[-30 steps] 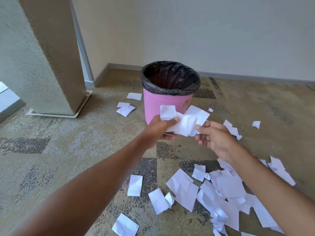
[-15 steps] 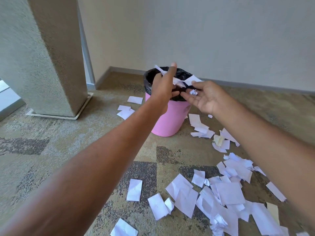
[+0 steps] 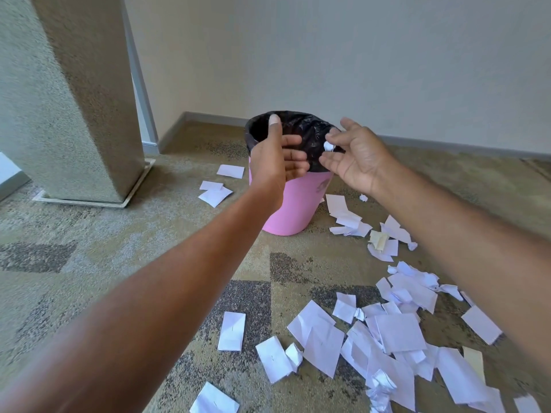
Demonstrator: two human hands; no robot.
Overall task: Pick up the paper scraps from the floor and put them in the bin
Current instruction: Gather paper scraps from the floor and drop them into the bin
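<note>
A pink bin (image 3: 295,204) with a black liner (image 3: 301,126) stands on the carpet near the wall. My left hand (image 3: 275,158) hovers over its near rim, fingers relaxed and holding nothing. My right hand (image 3: 354,156) is spread over the bin's right rim, and one small white scrap (image 3: 328,146) sits at its fingertips above the opening. Many white paper scraps (image 3: 396,335) lie scattered on the floor to the lower right, with a few more (image 3: 215,193) left of the bin.
A thick textured pillar (image 3: 74,96) on a floor plate stands at the left. The beige wall and grey baseboard (image 3: 447,143) run behind the bin. Patterned carpet (image 3: 104,248) lies between pillar and bin.
Both hands rose from in front of the bin to above its mouth and let go of the bundle of paper. Only one small scrap stays at my right fingertips.
</note>
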